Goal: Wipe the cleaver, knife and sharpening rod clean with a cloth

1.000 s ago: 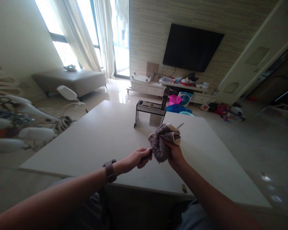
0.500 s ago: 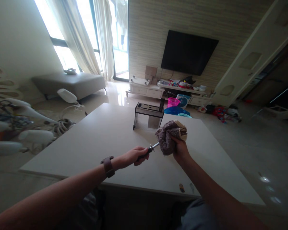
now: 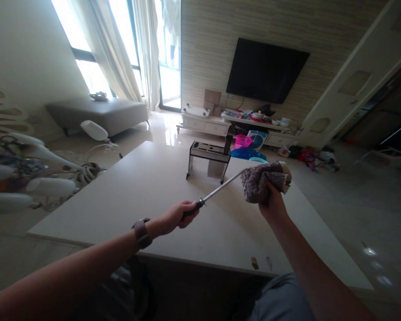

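Observation:
My left hand (image 3: pixel 178 215) is closed around the black handle of a honing steel (image 3: pixel 220 189), whose thin metal rod points up and to the right. My right hand (image 3: pixel 273 203) grips a bunched brown-grey cloth (image 3: pixel 260 180) with pale edging. The rod's far end meets the left side of the cloth; whether the tip is inside the folds is hidden. Beyond both hands, a knife block (image 3: pixel 210 149) with a slotted top and clear sides stands upright on the white table (image 3: pixel 137 191). One dark handle (image 3: pixel 227 141) rises from its right end.
Two small objects, one yellow and dark (image 3: pixel 254 263) and one pale (image 3: pixel 269 263), lie near the table's front edge. Behind the table are a pink basket (image 3: pixel 243 141) and a cluttered TV cabinet (image 3: pixel 203 125). White lamp parts (image 3: pixel 50 187) sit at the left.
My right hand and the cloth have moved right and slightly up along the rod, baring much more metal. My left hand has shifted slightly left with the honing steel.

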Motion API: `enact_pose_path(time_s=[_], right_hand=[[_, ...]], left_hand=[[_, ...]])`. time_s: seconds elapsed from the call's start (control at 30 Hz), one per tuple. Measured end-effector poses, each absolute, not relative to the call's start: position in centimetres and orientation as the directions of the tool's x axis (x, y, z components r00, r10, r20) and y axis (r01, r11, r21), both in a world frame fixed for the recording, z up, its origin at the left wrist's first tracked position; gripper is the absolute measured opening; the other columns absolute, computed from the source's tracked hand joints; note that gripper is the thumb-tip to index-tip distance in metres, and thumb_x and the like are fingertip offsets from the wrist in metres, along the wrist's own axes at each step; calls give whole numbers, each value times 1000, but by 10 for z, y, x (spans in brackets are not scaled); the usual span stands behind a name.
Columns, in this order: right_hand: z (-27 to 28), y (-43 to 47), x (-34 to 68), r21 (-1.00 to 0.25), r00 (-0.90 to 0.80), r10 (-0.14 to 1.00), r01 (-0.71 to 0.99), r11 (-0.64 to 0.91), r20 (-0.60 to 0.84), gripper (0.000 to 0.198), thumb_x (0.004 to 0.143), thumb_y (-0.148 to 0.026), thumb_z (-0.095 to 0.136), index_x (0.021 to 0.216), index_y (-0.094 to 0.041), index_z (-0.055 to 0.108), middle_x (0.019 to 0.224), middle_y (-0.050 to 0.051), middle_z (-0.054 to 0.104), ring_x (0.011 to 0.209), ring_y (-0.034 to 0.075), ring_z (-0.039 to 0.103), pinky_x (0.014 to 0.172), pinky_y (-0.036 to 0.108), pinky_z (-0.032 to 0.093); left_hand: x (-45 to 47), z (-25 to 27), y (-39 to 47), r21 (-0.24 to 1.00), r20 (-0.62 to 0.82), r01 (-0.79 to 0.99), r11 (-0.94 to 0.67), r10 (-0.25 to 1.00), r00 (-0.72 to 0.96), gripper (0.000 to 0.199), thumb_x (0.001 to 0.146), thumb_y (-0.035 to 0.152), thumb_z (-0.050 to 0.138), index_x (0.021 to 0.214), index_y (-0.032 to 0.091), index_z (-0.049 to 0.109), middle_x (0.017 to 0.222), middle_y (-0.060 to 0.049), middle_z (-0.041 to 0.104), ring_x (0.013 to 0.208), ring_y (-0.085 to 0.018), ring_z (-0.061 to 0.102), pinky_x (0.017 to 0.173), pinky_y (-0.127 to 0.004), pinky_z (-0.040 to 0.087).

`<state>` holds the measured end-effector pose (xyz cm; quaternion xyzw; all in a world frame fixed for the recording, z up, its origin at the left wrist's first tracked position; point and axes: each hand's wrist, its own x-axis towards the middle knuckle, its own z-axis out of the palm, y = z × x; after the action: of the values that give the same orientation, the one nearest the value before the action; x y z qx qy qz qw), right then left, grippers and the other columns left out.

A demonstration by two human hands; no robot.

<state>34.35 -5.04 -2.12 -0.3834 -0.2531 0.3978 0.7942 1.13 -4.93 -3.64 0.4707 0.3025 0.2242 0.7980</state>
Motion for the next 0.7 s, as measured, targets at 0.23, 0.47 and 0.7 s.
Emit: enact_pose_path(time_s=[0.23,0.47,0.7], right_hand=[[-25,-67,283,-846,440,896,-500,185,-65,44,66,-26,89,107,-24,75,111,2,80,108,25,74,101,43,60],[-35,-88,224,-873,323,938,-485,52,-123,48,55,-26,95,100,-20,77,106,5,81,105,28,74,101,45,58],[-33,-92,227,-868,397,911,-484,107,-109,59,48,-21,96,103,-20,75,102,3,81,100,27,73,99,45,57]], left_hand=[[22,-35,-51,800,-261,-211,562,643,720,33,87,45,60,73,16,51,52,7,33,39,-4,21,38,-17,13],[49,-46,-58,906,-206,-113,407,660,722,31,78,40,65,67,19,46,47,7,38,36,-5,29,35,-18,19],[58,-44,-62,956,-154,-57,287,660,736,28,80,38,62,66,20,45,47,7,40,36,-6,34,36,-20,23]])
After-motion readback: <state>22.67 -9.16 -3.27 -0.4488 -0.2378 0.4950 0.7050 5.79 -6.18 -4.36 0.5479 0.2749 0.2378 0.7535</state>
